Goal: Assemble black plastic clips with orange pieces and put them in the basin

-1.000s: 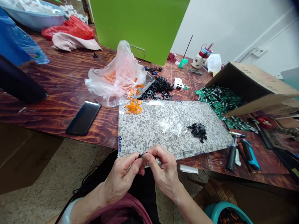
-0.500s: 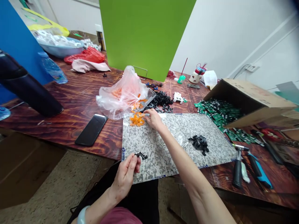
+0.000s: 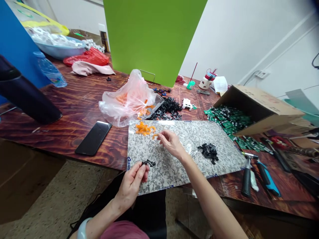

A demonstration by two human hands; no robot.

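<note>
A stretch of speckled board (image 3: 164, 172) lies between my right hand (image 3: 171, 143) and the black clips (image 3: 208, 152), so I could pass straight across. Orange pieces (image 3: 144, 128) sit just ahead of my fingers (image 3: 161, 135), the plastic bag (image 3: 127, 99) bulging behind them. Farther right, the hand tools (image 3: 251, 177) and tipped cardboard box (image 3: 259, 111) block my way.

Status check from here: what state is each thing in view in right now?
Left hand: gripping a black plastic part.
Right hand: fingers curled above the speckled board.
Cardboard box: on its side, open, green circuit boards spilling out.
Plastic bag: slumped, orange pieces inside.
Smartphone: lying flat, screen dark.
Water bottle: lying on its side.
</note>
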